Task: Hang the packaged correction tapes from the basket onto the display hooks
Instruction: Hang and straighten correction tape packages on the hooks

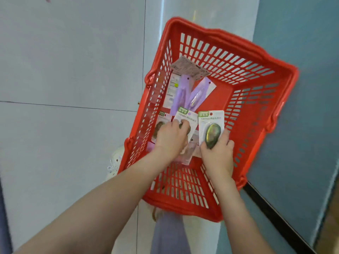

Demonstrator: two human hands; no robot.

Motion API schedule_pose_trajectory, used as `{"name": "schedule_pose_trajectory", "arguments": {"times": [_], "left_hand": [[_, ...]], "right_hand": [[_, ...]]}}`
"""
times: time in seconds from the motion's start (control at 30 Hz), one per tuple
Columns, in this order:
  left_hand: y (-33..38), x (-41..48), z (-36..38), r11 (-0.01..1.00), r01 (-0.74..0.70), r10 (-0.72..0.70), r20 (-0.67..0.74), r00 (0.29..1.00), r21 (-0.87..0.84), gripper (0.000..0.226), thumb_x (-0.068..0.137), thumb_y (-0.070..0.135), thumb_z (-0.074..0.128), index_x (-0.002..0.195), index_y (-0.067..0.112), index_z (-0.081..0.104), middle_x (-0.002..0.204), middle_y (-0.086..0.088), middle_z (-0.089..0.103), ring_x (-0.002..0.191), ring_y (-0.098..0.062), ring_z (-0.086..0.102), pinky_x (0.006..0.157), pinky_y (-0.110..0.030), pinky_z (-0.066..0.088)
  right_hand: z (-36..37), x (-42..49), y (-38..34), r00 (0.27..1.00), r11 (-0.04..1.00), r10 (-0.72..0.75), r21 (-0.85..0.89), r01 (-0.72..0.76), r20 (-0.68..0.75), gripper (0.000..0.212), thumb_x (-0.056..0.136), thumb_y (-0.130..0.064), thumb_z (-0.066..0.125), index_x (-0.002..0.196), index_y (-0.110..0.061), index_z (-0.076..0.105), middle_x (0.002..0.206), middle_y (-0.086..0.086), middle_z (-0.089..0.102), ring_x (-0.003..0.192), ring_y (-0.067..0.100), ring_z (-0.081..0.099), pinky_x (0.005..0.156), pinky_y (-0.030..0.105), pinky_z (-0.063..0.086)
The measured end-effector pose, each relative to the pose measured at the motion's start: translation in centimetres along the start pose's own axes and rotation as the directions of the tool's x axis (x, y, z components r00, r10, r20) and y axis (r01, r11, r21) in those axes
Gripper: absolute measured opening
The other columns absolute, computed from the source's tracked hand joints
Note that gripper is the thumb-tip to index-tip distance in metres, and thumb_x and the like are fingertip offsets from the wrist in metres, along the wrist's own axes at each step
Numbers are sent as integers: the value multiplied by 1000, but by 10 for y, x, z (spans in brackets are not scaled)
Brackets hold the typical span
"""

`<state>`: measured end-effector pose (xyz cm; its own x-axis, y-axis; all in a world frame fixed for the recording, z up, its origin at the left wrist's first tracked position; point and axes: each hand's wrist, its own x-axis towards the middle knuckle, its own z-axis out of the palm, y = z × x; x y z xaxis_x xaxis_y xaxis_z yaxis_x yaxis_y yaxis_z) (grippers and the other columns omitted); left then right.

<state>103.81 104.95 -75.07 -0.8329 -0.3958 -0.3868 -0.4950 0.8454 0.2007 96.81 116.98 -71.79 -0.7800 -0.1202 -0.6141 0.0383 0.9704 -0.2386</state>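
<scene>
Correction tape packs (162, 125) lie in red basket (256, 74). Head view: right hand (217, 153) grips one carded pack (211, 123); left hand (170, 138) fingers curl round second pack (185, 117). Display hooks out of view; judged pick-up stage, all hanging left.

A red basket (216, 33) stands open at the top, so a hand can enter only from above; slatted walls close all four sides. Packages (181, 88) crowd the left and near part of its bottom, where the left hand (170, 138) and right hand (218, 154) each grip one, while the far right lies bare. Outside, open floor (64, 70) lies left, and a blue panel (302, 125) stands close on the right.
</scene>
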Motion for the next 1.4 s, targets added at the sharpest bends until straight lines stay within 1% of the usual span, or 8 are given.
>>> {"name": "schedule_pose_trajectory", "arguments": {"times": [0.17,0.4,0.5,0.6,0.77,0.97,1.27,1.4], "left_hand": [[22,-32,-164,963,-23,10,-50,999,-268,39,72,46,45,78,10,58,58,-10,55,54,-30,55,45,-28,39],[27,-80,-401,843,-307,321,-46,946,-442,54,80,48,52,120,13,56,100,-12,58,93,-30,55,79,-41,50],[41,-116,-497,763,-503,487,-151,860,-406,54,79,47,49,120,13,58,101,-11,59,91,-30,57,79,-40,52],[72,-156,-581,656,-644,607,-231,760,-394,58,78,48,50,122,12,58,132,-20,48,109,-35,56,93,-36,46],[140,-229,-684,440,-786,756,-293,585,-434,64,73,48,52,121,6,58,133,-18,47,116,-29,55,93,-28,46],[209,-341,-746,197,-934,832,-453,320,-297,47,82,36,70,121,18,53,83,24,44,83,-10,45,67,-19,31],[299,-559,-760,-148,-980,811,-583,-46,-130,73,85,35,66,147,19,31,114,-10,59,101,-25,52,77,-28,35],[338,-639,-772,-248,-968,733,-660,-164,-35,76,86,35,65,150,20,26,106,0,58,102,-20,50,80,-23,35]], "right_hand": [[-119,-81,-57,987,952,93,301,-50,-129,59,77,-25,69,127,-6,42,123,18,51,109,39,54,84,43,46],[-283,-217,-129,960,869,118,493,24,-256,63,76,-22,73,127,-9,38,117,10,56,107,34,58,84,41,49],[-348,-287,-151,926,821,57,545,169,-373,81,79,-22,72,142,-18,22,136,8,46,121,26,51,97,36,44],[-409,-358,-163,812,819,-47,443,364,-581,91,80,-17,74,147,-26,15,142,8,36,128,16,36,98,19,30],[-497,-468,-148,672,855,-109,276,439,-732,83,85,-18,68,150,-27,17,121,5,32,86,-5,27,74,5,30],[-553,-614,-89,510,916,20,220,335,-860,84,89,-36,61,149,-46,3,105,1,30,76,5,43,65,16,34],[-548,-865,33,305,966,179,226,128,-935,84,92,-36,56,146,-52,-6,104,1,27,77,16,41,62,7,30],[-559,-960,73,165,971,218,230,62,-962,86,91,-36,57,148,-51,-6,103,1,28,73,13,43,65,4,32]]}}
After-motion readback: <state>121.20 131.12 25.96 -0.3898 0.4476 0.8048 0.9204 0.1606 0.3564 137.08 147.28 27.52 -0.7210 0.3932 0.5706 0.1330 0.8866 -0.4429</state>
